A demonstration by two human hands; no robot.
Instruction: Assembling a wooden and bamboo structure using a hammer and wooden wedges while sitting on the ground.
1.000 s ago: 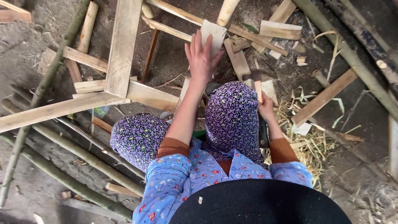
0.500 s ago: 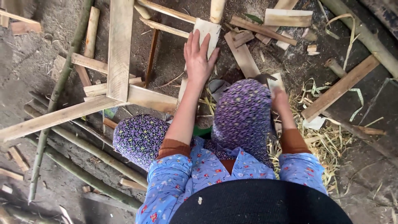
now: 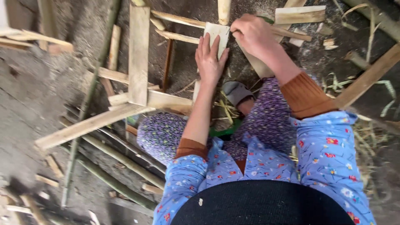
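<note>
I squat over a dirt floor strewn with cut wood. My left hand (image 3: 210, 58) lies flat, fingers apart, on a pale flat wooden piece (image 3: 217, 32) that stands on the ground in front of my knees. My right hand (image 3: 254, 35) is closed at the upper right corner of the same piece; what it holds is hidden by the fingers. My knees in purple patterned trousers (image 3: 162, 131) frame a grey shoe (image 3: 235, 91).
A frame of pale planks (image 3: 139, 54) lies to the left. Green bamboo poles (image 3: 121, 160) run diagonally at lower left. Wood offcuts (image 3: 300, 14) and dry straw (image 3: 366, 137) lie at the right. A long slat (image 3: 366, 77) slants at right.
My right hand has come up from beside my right knee to the top corner of the wooden piece. My left hand stays on the piece. The camera has shifted closer and leftward.
</note>
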